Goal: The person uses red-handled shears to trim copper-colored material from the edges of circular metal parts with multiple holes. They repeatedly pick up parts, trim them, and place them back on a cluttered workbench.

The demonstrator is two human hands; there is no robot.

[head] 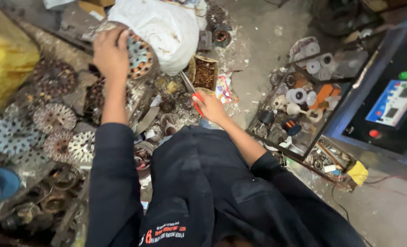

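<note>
My left hand [110, 52] is raised at the upper left and grips a round slotted metal disc with copper windings [139, 56], a motor stator. My right hand [210, 108] sits near the middle and holds red-handled scissors [192, 91], whose blades point up and left toward a white sack [162, 27]. Both arms wear dark sleeves. A small basket of brown scrap [205, 73] lies just above my right hand.
Many round stator discs [54, 118] lie piled at the left beside a yellow sack [4, 55]. At the right stands a tray [299, 105] of white tape rolls and small parts. A dark control box with a blue panel and buttons [393, 103] is far right.
</note>
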